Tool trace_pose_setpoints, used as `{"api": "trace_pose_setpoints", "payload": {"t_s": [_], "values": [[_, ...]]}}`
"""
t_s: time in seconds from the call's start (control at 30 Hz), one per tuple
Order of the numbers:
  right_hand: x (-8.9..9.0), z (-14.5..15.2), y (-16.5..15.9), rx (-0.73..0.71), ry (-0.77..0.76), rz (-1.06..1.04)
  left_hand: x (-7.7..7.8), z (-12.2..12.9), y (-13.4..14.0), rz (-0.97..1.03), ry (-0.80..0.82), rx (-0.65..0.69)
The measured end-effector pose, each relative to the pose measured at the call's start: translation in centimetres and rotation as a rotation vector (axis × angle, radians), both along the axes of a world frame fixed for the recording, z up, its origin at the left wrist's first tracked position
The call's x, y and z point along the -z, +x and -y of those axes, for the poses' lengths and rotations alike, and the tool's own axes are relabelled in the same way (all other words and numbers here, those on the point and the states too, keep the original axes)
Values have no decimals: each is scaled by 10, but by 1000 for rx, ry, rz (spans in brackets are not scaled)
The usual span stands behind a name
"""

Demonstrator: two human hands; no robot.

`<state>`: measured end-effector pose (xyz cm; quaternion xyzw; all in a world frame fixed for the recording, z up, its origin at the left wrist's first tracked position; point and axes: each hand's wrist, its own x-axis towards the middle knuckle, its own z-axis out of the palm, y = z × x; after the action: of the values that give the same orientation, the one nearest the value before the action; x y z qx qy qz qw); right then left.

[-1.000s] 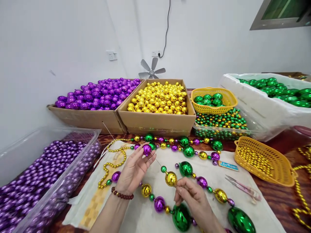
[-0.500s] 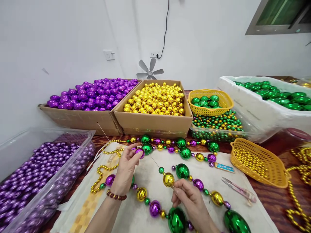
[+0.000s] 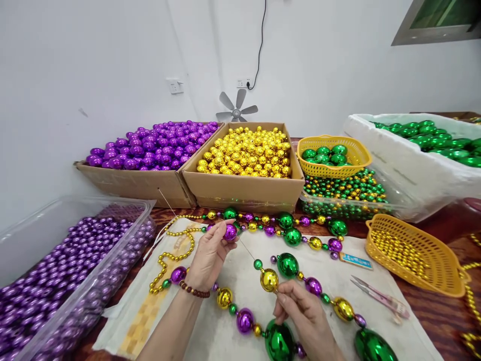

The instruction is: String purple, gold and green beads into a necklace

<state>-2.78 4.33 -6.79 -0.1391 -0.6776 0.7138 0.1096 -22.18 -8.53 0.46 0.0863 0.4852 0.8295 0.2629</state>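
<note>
My left hand (image 3: 208,253), with a beaded bracelet (image 3: 194,289) at the wrist, pinches a shiny purple bead (image 3: 230,232) between thumb and fingers. A thin needle or wire (image 3: 248,249) slants from near that bead down to a small green bead (image 3: 257,264). Below it on the same line is a larger gold bead (image 3: 269,280). Just under the gold bead, my right hand (image 3: 302,311) is closed in a pinch on the thin line. Strung beads with a big green bead (image 3: 280,341) lie beneath on the white cloth (image 3: 240,271).
Behind stand boxes of purple beads (image 3: 150,148) and gold beads (image 3: 244,153). A clear tub (image 3: 77,200) is at left. At right are a yellow basket (image 3: 447,273), scissors (image 3: 379,296) and a white foam box (image 3: 406,165). A finished-looking bead strand (image 3: 293,236) crosses the back.
The purple bead in my left hand has come slightly up and nearer the thin line's upper end. My right hand keeps its pinch. The whole view has shifted a little.
</note>
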Motion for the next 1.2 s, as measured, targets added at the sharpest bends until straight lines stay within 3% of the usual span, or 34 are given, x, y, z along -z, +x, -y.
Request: {"api": "trace_pose_setpoints", "payload": {"t_s": [0.3,0.83,1.0,1.2], "values": [[-1,1,1,-5,57,5,-4,-11,3,237,90,-58],[-5,1,0,21,89,38,-4,-11,10,153,56,21],[-6,5,-6,46,76,5,-5,-14,23,137,131,47],[-10,6,-14,73,39,-32,3,-23,44,160,161,56]]}}
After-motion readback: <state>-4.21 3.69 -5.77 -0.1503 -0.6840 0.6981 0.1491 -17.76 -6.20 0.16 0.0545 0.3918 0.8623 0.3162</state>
